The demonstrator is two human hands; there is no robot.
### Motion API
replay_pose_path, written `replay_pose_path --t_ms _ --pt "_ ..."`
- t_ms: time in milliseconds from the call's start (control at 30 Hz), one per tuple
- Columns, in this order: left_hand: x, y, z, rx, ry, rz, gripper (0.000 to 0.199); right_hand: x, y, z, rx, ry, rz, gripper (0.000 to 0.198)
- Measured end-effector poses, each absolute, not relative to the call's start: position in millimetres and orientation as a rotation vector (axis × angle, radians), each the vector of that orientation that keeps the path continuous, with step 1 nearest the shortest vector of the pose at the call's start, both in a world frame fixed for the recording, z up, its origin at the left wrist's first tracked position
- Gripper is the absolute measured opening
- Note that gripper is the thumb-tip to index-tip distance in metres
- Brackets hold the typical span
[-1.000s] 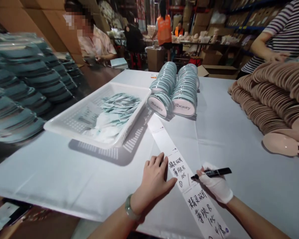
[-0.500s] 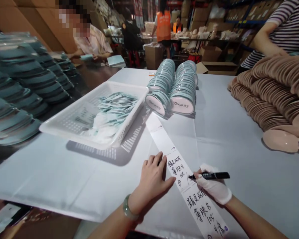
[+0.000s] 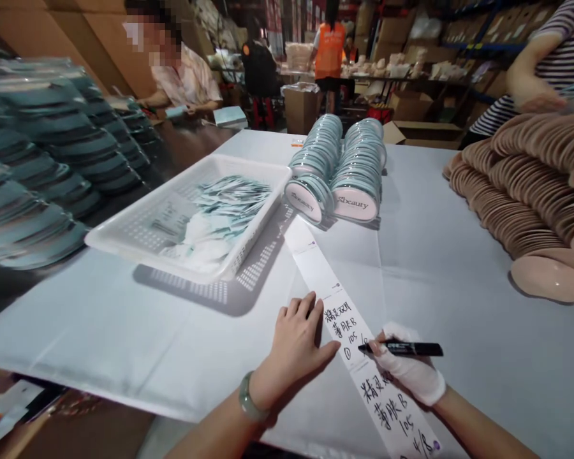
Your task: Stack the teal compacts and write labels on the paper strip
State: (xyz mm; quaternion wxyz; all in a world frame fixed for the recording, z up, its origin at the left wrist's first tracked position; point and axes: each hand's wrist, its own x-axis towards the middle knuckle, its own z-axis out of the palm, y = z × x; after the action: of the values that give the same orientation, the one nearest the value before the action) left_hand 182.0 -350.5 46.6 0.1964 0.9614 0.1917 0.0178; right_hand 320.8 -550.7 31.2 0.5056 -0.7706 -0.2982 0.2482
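Note:
A long white strip of labels [image 3: 316, 264] lies slantwise on the table, with black handwriting on its nearer sections. My left hand [image 3: 299, 341], bare with a green bangle at the wrist, rests flat along the strip's left edge, fingers stretched out. In a white glove with bare fingertips, my right hand [image 3: 406, 370] grips a black marker pen [image 3: 414, 349]. The pen's tip is at the strip, left of the slash and beside the circled number. Part of the lower writing is hidden behind the right hand.
A white plastic basket [image 3: 155, 270] of teal-and-white packets stands at left, near rows of teal-edged oval packs [image 3: 356, 203]. Brown spoon-shaped pieces [image 3: 511, 210] are heaped at right. Teal stacks [image 3: 43, 159] rise at far left. Co-workers stand or sit around, one in an orange vest [image 3: 330, 51].
The pen tip has shifted slightly left and down, away from the slash stroke. My left hand stays on the strip. The whole view has shifted a little.

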Motion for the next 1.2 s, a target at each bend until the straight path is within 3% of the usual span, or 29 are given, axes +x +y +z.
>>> replay_pose_path --t_ms 133,433,667,800,933,1033,1133,1200 --pt "182.1 -350.0 46.6 2.694 0.538 0.05 0.069 317.8 -547.8 34.3 -1.821 -0.627 0.772 0.04" --pt "182.0 -350.1 44.5 2.682 0.535 0.077 0.071 314.8 -542.2 41.9 -1.804 -0.563 0.716 0.042" --pt "181.1 -351.1 45.2 2.692 0.529 0.09 0.072 330.6 -534.2 45.6 -1.508 -0.202 0.64 0.065" --pt "180.0 -351.2 45.4 2.712 0.508 0.117 0.07 337.0 -537.7 41.2 -1.452 -0.226 0.55 0.052" --pt "179.1 -349.0 47.7 2.718 0.444 0.122 0.062 320.9 -558.9 43.9 -1.671 -0.598 0.489 0.037" --pt "176.9 -349.8 50.8 2.669 0.268 0.147 0.05 298.4 -582.4 45.9 -1.895 -1.129 0.217 0.018" --pt "172.6 -355.0 51.3 2.604 0.051 0.144 0.031 282.8 -605.0 41.8 -2.161 -1.362 -0.23 0.026" --pt "170.5 -357.7 50.1 2.562 -0.025 0.175 0.029 278.9 -619.0 36.0 -2.338 -1.206 -0.253 0.033"
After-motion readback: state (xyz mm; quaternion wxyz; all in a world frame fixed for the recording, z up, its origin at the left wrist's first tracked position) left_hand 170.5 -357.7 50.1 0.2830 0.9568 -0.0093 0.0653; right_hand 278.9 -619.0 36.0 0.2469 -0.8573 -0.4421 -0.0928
